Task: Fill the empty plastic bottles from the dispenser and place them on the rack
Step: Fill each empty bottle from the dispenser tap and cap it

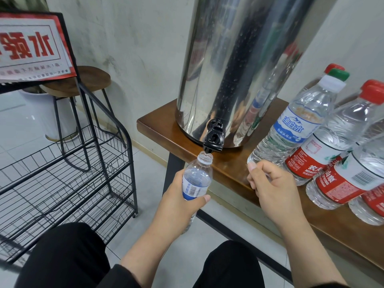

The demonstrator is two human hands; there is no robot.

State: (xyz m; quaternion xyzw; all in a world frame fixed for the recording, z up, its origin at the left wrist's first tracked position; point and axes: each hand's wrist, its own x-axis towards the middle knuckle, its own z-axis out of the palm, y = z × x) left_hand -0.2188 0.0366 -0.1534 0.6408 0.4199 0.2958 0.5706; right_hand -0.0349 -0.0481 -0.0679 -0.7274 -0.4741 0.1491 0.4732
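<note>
While the left hand (182, 201) grips an uncapped blue-label bottle (197, 179), its mouth sits just under the black tap (214, 138) of the steel dispenser (239, 65) on the wooden table (160, 125). The right hand (270, 183) is loosely curled at the table edge; whether it holds anything cannot be told. Capped bottles (291, 129) crowd the right, some cut off. The wire rack (68, 179) stands left.

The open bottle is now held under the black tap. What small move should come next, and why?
Probably the right hand should reach to the black tap and open it. The left hand already holds the uncapped bottle with its mouth just under the spout, no water is visibly flowing, and the right hand hovers loosely curled nearby.
</note>
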